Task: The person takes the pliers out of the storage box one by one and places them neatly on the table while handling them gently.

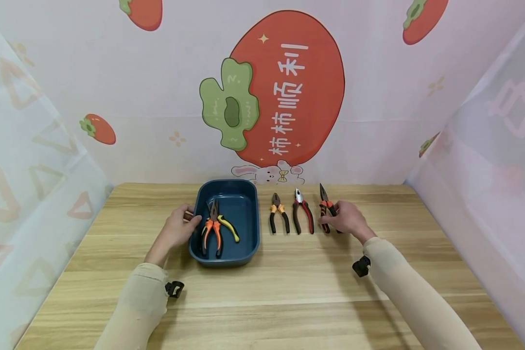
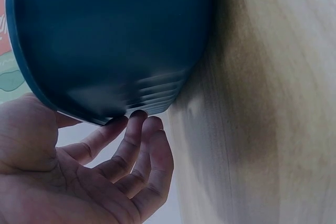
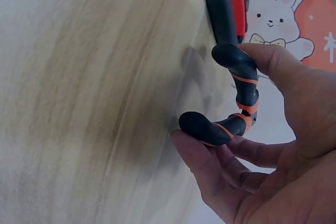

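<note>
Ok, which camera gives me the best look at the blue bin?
The head view: there the blue bin shows its inside and nearly all its rim, with pliers in it. The left wrist view shows part of its outside, touched by the left hand. The right wrist view shows none of it.

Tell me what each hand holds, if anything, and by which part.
The right hand holds the orange-striped needle-nose pliers by both handles; the left hand grips the blue plastic bin by its left rim.

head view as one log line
left hand: holding blue bin | right hand: gripping black-orange pliers | bin: orange pliers, yellow pliers
</note>
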A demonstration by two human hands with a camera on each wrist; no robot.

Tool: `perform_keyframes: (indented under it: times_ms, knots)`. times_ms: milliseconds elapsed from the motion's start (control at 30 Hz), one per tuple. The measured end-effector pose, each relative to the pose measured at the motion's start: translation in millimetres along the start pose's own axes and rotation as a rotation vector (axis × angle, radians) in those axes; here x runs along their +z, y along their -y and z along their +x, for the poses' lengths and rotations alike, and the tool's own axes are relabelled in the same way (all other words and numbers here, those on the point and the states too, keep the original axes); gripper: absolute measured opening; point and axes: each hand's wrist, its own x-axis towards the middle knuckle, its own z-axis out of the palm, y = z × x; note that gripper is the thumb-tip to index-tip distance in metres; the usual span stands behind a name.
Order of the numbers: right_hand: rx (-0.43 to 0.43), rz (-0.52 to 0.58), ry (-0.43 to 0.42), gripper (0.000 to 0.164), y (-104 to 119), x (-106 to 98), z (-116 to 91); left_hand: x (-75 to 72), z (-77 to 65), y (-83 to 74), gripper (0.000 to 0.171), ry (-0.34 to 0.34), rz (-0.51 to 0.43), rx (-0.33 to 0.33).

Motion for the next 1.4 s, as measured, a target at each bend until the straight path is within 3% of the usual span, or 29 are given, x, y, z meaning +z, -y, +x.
perform_keyframes:
  times_ms: [767,1400]
  knots:
    - [0.069,-0.126,0.056,0.046,5,5,11,0.4,1.0,-1.7,0.025,0.001,0.007,-0.012]
    - [0.090,-0.139,-0.015,0.047,9,12,6,1.0,0.7,-0.6,0.026,-0.008,-0.001,-0.007]
